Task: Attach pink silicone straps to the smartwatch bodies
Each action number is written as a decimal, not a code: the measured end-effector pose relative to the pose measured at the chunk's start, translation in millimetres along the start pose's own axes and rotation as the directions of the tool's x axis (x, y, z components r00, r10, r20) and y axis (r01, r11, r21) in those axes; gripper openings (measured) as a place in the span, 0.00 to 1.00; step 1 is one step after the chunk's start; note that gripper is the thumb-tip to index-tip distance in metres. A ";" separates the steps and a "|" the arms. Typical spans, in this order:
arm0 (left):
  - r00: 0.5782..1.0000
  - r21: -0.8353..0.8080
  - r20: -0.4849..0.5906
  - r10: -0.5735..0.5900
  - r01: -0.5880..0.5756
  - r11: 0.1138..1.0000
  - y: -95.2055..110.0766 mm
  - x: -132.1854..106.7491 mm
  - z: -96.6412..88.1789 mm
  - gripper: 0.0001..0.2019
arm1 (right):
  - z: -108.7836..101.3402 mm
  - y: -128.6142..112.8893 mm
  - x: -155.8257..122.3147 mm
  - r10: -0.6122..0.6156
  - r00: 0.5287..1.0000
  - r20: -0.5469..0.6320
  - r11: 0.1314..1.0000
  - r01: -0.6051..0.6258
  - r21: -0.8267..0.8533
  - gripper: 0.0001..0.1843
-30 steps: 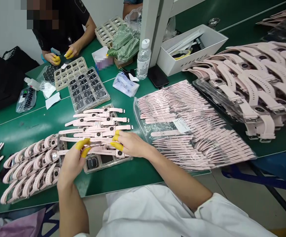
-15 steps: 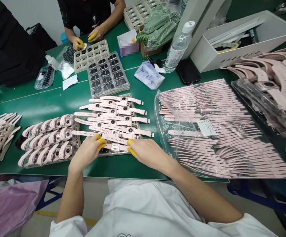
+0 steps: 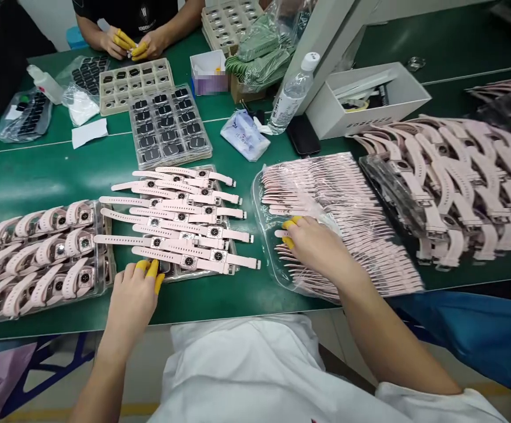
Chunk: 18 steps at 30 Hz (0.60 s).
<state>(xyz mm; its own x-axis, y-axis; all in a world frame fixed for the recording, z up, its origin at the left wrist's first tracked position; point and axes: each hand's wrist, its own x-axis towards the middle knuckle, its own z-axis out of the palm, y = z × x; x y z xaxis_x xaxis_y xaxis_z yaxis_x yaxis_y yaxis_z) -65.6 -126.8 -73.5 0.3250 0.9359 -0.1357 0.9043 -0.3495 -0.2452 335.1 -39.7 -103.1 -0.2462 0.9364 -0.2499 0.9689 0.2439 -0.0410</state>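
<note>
Yellow finger cots cover fingertips on both my hands. My left hand [image 3: 134, 296] reaches to the front left corner of the middle tray, its fingers slightly apart beside a dark watch face [image 3: 165, 268]. Across that tray lie pink-strapped watches [image 3: 187, 261] in overlapping rows, most with their backs up. My right hand [image 3: 314, 247] is over the bag of pink watch straps [image 3: 383, 258], thumb and index finger closed around the end of a single strap [image 3: 280, 233]. The rest of that strap is hidden under the hand.
Finished-looking looped watches [image 3: 76, 282] stand in a tray at left. More pink watches [image 3: 458, 176] are piled at right. Behind are a tray of dark watch faces [image 3: 169, 126], a tissue pack [image 3: 245, 135], a water bottle [image 3: 294, 94] and a white box [image 3: 370, 111]. A co-worker's hands [image 3: 134, 47] work opposite.
My right hand has left the front watch on the middle tray and moved right to the strap bag. My left hand has drawn back left and nearer. The view has shifted right.
</note>
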 end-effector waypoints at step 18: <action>0.974 -0.182 0.220 -0.058 0.099 0.978 -5.3 19.1 -11.7 0.10 | 19.8 30.2 9.6 -0.130 0.987 0.090 0.981 0.115 0.156 0.11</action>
<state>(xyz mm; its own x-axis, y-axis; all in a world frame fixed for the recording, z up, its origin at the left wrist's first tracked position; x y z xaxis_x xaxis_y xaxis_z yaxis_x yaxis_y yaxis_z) -60.9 -106.5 -63.6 0.2035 0.9222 -0.3288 0.9672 -0.2415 -0.0788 362.5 -28.4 -125.9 -0.3670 0.8702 -0.3287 0.9259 0.3076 -0.2194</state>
